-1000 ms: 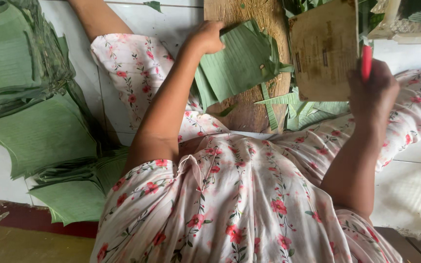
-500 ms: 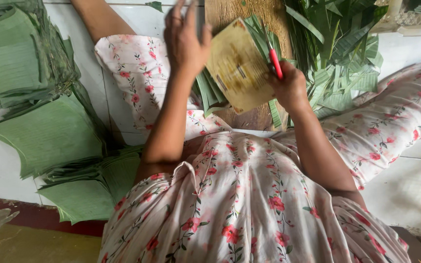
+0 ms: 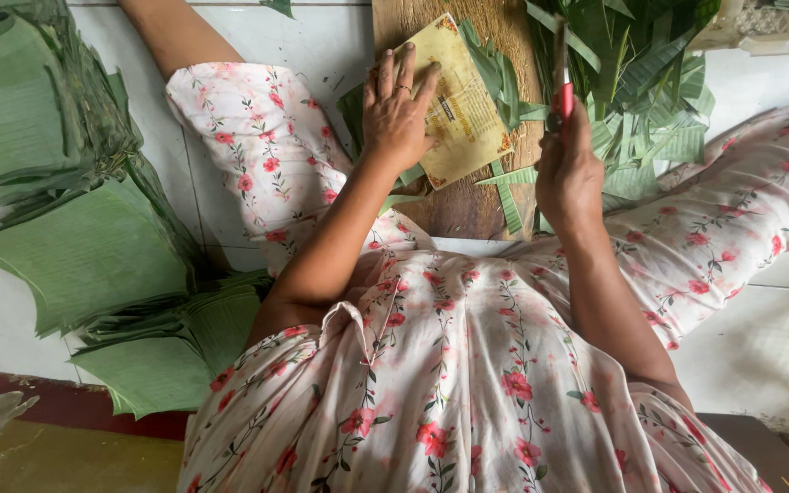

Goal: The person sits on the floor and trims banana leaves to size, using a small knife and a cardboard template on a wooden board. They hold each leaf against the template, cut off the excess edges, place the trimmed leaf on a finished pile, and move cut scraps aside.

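My left hand (image 3: 397,108) lies flat, fingers spread, on a yellowish rectangular card (image 3: 461,108). The card rests on a stack of green leaf pieces (image 3: 497,75) on a wooden board (image 3: 464,205). My right hand (image 3: 570,169) is closed around a red-handled knife (image 3: 562,71), blade pointing away from me, just right of the card's edge. Narrow green leaf strips (image 3: 508,199) lie on the board between my hands. I sit on the floor in a floral dress with legs apart around the board.
Tall piles of cut green leaf sheets (image 3: 66,210) fill the white tiled floor (image 3: 760,338) on the left. A heap of loose leaf trimmings (image 3: 650,82) lies at the upper right beyond the knife. A wooden edge (image 3: 57,456) runs along the bottom left.
The card came down from my right hand onto the leaf stack. My left hand moved onto it and pressed flat. My right hand shifted to the card's right edge with the knife.
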